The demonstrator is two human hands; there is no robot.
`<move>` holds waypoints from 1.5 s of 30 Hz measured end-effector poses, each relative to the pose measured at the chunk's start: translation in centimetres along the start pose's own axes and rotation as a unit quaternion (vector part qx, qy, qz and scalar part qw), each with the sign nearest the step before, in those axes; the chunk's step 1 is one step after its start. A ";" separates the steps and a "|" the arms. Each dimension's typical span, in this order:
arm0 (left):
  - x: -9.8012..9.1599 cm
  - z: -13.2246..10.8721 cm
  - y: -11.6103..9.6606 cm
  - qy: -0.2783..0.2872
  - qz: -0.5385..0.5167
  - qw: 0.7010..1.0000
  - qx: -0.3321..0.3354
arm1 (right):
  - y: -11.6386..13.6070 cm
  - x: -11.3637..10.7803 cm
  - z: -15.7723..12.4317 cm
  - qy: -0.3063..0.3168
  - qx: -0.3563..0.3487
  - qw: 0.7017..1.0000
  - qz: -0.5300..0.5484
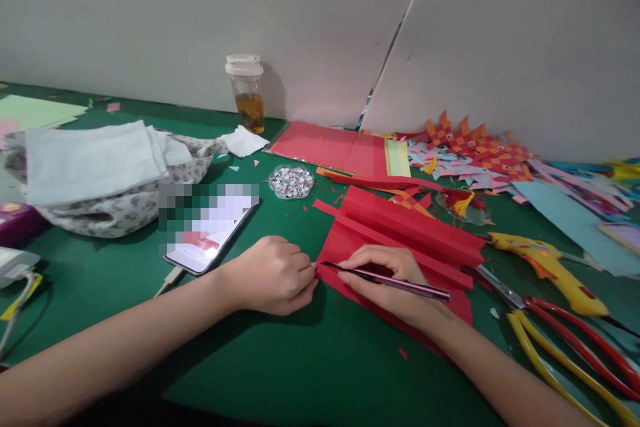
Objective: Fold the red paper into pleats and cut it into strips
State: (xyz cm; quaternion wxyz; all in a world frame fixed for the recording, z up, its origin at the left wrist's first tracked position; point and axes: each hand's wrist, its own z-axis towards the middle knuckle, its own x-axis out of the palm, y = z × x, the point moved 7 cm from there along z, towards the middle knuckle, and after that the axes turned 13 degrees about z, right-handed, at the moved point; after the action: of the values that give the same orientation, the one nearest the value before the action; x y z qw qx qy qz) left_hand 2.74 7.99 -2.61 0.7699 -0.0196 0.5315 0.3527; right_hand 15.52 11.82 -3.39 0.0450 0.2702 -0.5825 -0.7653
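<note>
My right hand [395, 273] grips a slim metallic pinkish pen [420, 288], its dark tip near the left corner of a red paper sheet [345, 240]. At that same corner my left hand [280, 277] is closed, thumb and fingers pinched at the paper's edge. The red sheet lies partly under my right hand and forearm, with raised folds across it. A narrow red strip [327, 208] sticks out past its left side.
Scissors [515, 297] with red and yellow handles and a yellow glue gun [555, 273] lie at right. A phone [215, 233], a dish of googly eyes [291, 183] and a lidded cup [249, 97] stand beyond my left hand. Paper fish crafts [465, 140] pile at back right.
</note>
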 end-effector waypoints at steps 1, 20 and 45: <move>0.0 0.0 0.0 0.001 -0.001 1.000 -0.001 | 0.0 0.0 -0.1 0.003 -0.004 1.000 -0.001; -0.2 0.0 0.2 -0.004 -0.002 1.000 -0.021 | 0.3 -1.1 -0.5 0.034 -0.032 0.999 -0.013; -0.1 0.1 0.1 -0.007 0.006 1.000 -0.011 | -0.6 0.3 0.5 0.009 0.034 0.999 0.017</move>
State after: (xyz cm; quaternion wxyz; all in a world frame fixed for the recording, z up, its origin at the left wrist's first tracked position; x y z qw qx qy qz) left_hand 2.75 8.06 -2.43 0.7709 -0.0225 0.5225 0.3637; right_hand 15.17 12.37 -3.96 0.0544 0.2684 -0.6125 -0.7415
